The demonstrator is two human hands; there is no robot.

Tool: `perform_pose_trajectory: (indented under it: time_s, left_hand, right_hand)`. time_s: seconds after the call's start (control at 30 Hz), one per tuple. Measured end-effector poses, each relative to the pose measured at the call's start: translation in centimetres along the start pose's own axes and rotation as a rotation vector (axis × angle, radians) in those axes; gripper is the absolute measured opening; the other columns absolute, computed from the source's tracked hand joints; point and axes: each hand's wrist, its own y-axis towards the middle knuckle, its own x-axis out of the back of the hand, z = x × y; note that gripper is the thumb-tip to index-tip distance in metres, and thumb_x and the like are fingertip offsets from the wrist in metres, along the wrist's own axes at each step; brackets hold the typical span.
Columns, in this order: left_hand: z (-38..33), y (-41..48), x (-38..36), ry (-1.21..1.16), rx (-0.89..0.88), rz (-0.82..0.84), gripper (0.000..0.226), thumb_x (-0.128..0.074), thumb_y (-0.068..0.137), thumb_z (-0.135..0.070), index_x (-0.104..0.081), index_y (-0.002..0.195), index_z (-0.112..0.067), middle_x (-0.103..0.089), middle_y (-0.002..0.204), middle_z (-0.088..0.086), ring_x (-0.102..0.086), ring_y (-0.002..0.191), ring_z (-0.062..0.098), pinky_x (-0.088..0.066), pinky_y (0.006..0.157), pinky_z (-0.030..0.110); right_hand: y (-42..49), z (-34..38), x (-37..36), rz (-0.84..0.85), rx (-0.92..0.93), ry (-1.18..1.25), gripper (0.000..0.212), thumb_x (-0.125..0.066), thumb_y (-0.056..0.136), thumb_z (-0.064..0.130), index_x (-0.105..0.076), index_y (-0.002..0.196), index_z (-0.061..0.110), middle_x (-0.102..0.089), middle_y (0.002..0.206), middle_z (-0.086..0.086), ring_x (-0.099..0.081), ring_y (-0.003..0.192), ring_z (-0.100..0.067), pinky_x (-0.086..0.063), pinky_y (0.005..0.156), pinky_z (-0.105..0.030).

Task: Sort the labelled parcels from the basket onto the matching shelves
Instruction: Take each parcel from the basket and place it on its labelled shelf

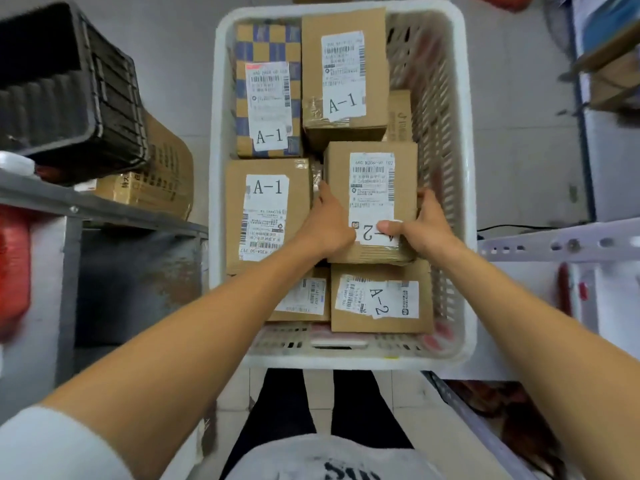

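Both hands are clasping a brown cardboard parcel (pixel 372 202) with a white paper label ending in "-2", inside the white slotted plastic basket (pixel 464 188). The left hand (pixel 329 223) is pressing its left side, the right hand (pixel 420 225) is wrapping its right edge, thumb over the label. Flat-sided A-1 boxes (pixel 266 213) are lying beside it

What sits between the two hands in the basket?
The head view shows a brown parcel between left hand and right hand; its label ends in 2.
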Motion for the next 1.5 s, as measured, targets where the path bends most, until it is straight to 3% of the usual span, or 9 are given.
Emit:
perform_pose_trajectory:
  time_s: [0.2, 0.33, 0.5, 0.67, 0.97, 1.13, 1.27, 1.37, 1.5]
  left_hand:
    - [0.3, -0.2, -2.5, -0.202, -0.001, -0.009, 0.125, -0.083, 0.059, -0.023, 0.002, 0.149, -0.030, -0.038, 0.143, 0.008, -0.040, 0.131, 0.025, -0.034, 0.110, 0.050]
    - [0.0, -1.6, -2.2, -0.313, 0.010, -0.050, 0.130, -0.087, 0.061, -0.012, 0.007, 0.149, -0.034, -0.033, 0.149, 0.006, -0.035, 0.135, 0.023, -0.030, 0.113, 0.049]
    - [-1.1, -4.2, 1.2, -0.366, -0.071, -0.033, 0.148, -0.092, 0.040, -0.028, 0.010, 0.145, -0.050, -0.039, 0.147, -0.002, -0.040, 0.133, 0.021, -0.037, 0.109, 0.046]
    - [-3.6, -7.7, 6.3, -0.350, -0.294, -0.025, 0.130, -0.091, 0.056, -0.020, -0.004, 0.148, -0.048, -0.044, 0.143, 0.001, -0.046, 0.128, 0.021, -0.041, 0.106, 0.046]
    - [-3.4, -17.1, 12.7, -0.315, -0.534, 0.013, 0.136, -0.091, 0.057, -0.009, 0.004, 0.150, -0.040, -0.031, 0.153, 0.001, -0.032, 0.140, 0.018, -0.030, 0.114, 0.045]
    - [-2.0, -22.9, 13.5, -0.231, -0.628, 0.062, 0.137, -0.089, 0.058, -0.003, 0.004, 0.149, -0.044, -0.049, 0.122, -0.014, -0.049, 0.114, 0.005, -0.044, 0.104, 0.037]
    - [-1.8, -25.2, 12.7, -0.205, -0.642, 0.052, 0.132, -0.088, 0.061, -0.004, 0.003, 0.150, -0.042, -0.048, 0.136, -0.004, -0.048, 0.116, 0.008, -0.044, 0.091, 0.024]
    - [-0.6, -28.6, 11.4, -0.207, -0.684, 0.026, 0.132, -0.088, 0.062, -0.005, 0.003, 0.150, -0.043, -0.046, 0.141, -0.001, -0.048, 0.125, 0.014, -0.046, 0.095, 0.029]
    - [2.2, -33.2, 9.0, -0.177, -0.761, 0.010, 0.129, -0.087, 0.064, -0.006, 0.003, 0.151, -0.038, -0.034, 0.151, -0.004, -0.040, 0.132, 0.013, -0.042, 0.086, 0.009]
  right_hand:
    - [-0.2, -0.9, 1.3, 0.033, 0.051, 0.053, 0.112, -0.082, 0.070, 0.007, -0.007, 0.152, 0.025, -0.052, 0.138, 0.004, -0.050, 0.125, -0.015, -0.037, 0.110, -0.044]
    - [-0.8, -0.4, 1.5, 0.039, 0.089, 0.065, 0.114, -0.080, 0.069, 0.006, -0.007, 0.151, 0.036, -0.053, 0.138, 0.005, -0.050, 0.126, -0.016, -0.041, 0.107, -0.048]
    - [-4.1, 2.4, 2.5, 0.005, 0.151, 0.104, 0.106, -0.076, 0.074, -0.001, -0.011, 0.153, 0.030, -0.055, 0.135, 0.005, -0.053, 0.122, -0.013, -0.040, 0.108, -0.043]
    - [-9.6, 5.5, 2.7, -0.101, 0.289, 0.150, 0.103, -0.075, 0.076, 0.007, -0.010, 0.152, 0.031, -0.052, 0.138, 0.003, -0.053, 0.122, -0.015, -0.042, 0.106, -0.046]
    - [-20.9, 8.8, -0.3, -0.250, 0.419, 0.201, 0.101, -0.073, 0.071, 0.005, -0.017, 0.149, 0.037, -0.050, 0.134, -0.001, -0.050, 0.118, -0.013, -0.045, 0.101, -0.041]
    - [-27.4, 7.8, -2.4, -0.320, 0.447, 0.231, 0.092, -0.075, 0.067, 0.015, -0.024, 0.141, 0.035, -0.050, 0.135, -0.003, -0.052, 0.119, -0.018, -0.046, 0.100, -0.040]
    - [-29.5, 6.7, -2.4, -0.309, 0.471, 0.246, 0.089, -0.070, 0.078, -0.001, -0.022, 0.148, 0.024, -0.052, 0.136, 0.000, -0.053, 0.120, -0.015, -0.046, 0.100, -0.035]
    - [-33.0, 4.8, -2.9, -0.333, 0.527, 0.255, 0.075, -0.068, 0.080, -0.004, -0.034, 0.140, 0.027, -0.058, 0.114, 0.018, -0.056, 0.098, 0.007, -0.047, 0.079, -0.013]
    - [-37.5, 1.0, -4.1, -0.343, 0.568, 0.227, 0.069, -0.071, 0.079, -0.001, -0.040, 0.131, 0.032, -0.057, 0.107, 0.022, -0.055, 0.097, 0.006, -0.047, 0.079, -0.020]
